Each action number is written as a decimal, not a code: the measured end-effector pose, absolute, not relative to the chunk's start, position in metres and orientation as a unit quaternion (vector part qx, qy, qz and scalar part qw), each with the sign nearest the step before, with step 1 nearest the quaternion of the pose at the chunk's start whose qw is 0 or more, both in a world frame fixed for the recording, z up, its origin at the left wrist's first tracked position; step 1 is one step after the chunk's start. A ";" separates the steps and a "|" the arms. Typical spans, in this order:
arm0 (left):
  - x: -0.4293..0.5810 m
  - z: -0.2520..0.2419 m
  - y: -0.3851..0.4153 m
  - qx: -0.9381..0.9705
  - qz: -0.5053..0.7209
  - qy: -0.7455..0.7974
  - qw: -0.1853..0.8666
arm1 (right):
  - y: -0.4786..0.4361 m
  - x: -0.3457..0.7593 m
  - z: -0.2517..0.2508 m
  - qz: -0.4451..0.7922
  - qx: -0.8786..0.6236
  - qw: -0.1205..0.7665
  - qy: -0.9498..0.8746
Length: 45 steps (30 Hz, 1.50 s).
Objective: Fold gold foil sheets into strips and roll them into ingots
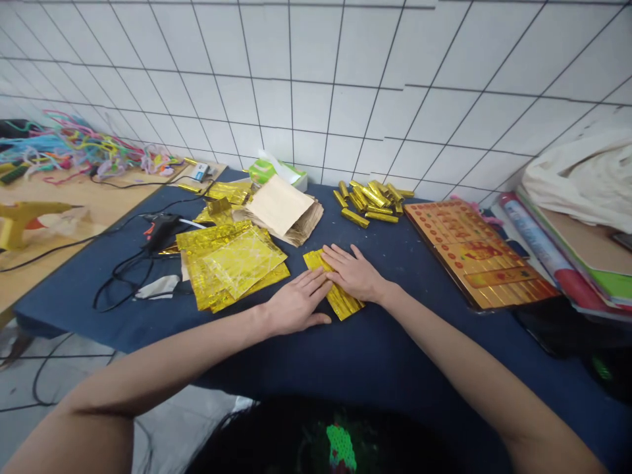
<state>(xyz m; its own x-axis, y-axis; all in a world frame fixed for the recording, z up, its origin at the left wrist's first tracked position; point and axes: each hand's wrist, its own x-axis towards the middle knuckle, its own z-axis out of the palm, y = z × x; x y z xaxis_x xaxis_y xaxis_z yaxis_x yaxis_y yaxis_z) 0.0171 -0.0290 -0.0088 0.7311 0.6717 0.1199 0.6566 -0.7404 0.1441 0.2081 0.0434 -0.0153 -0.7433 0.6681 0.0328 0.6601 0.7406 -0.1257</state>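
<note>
Black clothing [271, 438] nearest; hands [356, 274] on gold sheet [344, 303]; foil stack [239, 263] left, rolls [355, 218] beyond.

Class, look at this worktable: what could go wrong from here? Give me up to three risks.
1. The gold strip under the left hand and right hand might slip or crease unevenly.
2. The black glue gun lies close to the stacked gold sheets; if hot, which I can't tell, it could mark them.
3. The gold rolls lie loose, so a bump might scatter them.

Hands [356, 274] on sheet [345, 305], rolls [374, 195] behind
</note>
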 end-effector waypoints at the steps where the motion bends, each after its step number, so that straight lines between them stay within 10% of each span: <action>1: 0.018 -0.009 -0.033 0.924 0.080 0.372 0.043 | 0.041 0.208 -0.015 0.046 -0.358 0.036 -0.932; 45: 0.026 -0.011 -0.026 0.909 -0.006 0.417 0.009 | 0.004 0.207 -0.020 0.022 -0.441 0.018 -0.897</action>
<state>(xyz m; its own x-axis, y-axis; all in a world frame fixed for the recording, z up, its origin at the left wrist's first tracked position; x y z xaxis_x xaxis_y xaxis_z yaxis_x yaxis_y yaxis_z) 0.0261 -0.0264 -0.0106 0.6523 0.7577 -0.0192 0.7580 -0.6522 0.0118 0.2074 0.0038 -0.0199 -0.6108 0.7917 0.0133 0.7901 0.6104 -0.0560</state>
